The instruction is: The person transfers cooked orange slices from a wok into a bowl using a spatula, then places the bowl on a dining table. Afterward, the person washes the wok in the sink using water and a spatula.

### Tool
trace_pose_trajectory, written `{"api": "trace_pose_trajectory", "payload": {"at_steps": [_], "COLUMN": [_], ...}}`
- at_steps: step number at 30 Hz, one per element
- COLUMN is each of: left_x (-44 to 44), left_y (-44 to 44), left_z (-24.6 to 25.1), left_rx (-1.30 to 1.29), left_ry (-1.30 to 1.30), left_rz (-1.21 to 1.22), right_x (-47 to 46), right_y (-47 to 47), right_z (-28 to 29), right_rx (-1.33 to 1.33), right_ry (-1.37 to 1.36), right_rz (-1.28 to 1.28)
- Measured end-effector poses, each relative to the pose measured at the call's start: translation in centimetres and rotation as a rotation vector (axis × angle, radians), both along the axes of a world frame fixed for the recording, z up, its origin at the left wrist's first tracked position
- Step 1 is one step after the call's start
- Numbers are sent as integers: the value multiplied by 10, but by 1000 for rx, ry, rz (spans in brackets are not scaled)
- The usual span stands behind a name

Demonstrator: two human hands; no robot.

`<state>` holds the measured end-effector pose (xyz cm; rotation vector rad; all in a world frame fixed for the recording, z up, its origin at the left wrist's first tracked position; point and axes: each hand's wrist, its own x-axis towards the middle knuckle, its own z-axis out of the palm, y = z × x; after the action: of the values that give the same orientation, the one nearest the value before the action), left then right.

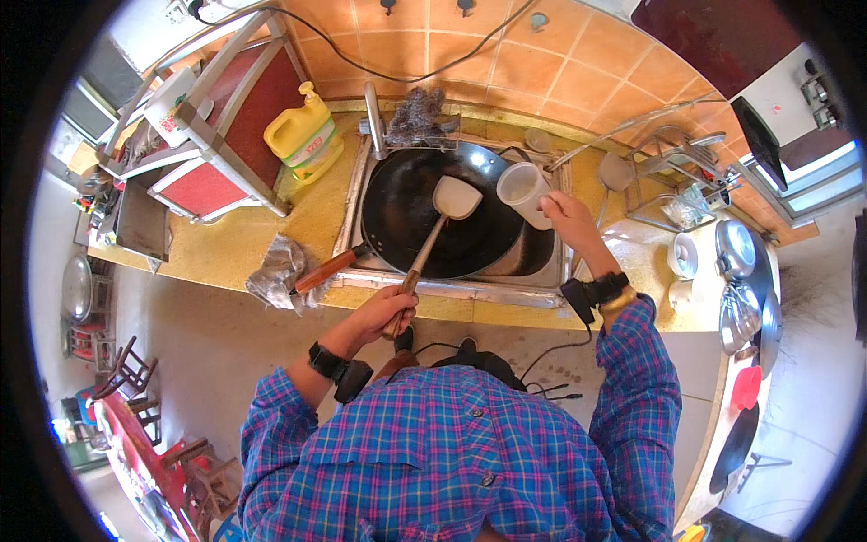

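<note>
My left hand [387,313] grips the wooden handle of a metal wok spatula [458,198], whose broad blade hangs over a black wok [399,203]. In my right hand [567,215] is a translucent plastic cup [525,186], tilted above the wok's right side, its mouth towards the upper left. The inside of the cup is too pale to tell whether it holds anything. The wok rests in a metal-edged sink [555,271], and its wooden handle [326,269] points to the lower left across the counter.
A metal faucet [374,122] rises behind the wok, near a dark mesh cloth [416,114]. Left stand a yellow detergent jug [305,139] and a red-panelled rack [223,135]; a grey rag [278,267] overhangs the counter edge. Rightward are a wire rack [667,162] and bowls [682,256].
</note>
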<state>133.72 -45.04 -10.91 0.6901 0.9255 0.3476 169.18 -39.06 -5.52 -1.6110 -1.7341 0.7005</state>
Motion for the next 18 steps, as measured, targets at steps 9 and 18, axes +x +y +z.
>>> {"api": "trace_pose_trajectory", "payload": {"at_steps": [9, 18], "left_x": [-48, -69], "left_y": [-20, -20], "left_z": [39, 39], "left_rx": [38, 101], "left_ry": [-31, 101], "left_rz": [11, 60], "right_x": [-51, -33], "right_y": [47, 62], "right_z": [-38, -54], "right_rx": [94, 35], "right_ry": [-455, -267], "right_rz": [188, 87]}}
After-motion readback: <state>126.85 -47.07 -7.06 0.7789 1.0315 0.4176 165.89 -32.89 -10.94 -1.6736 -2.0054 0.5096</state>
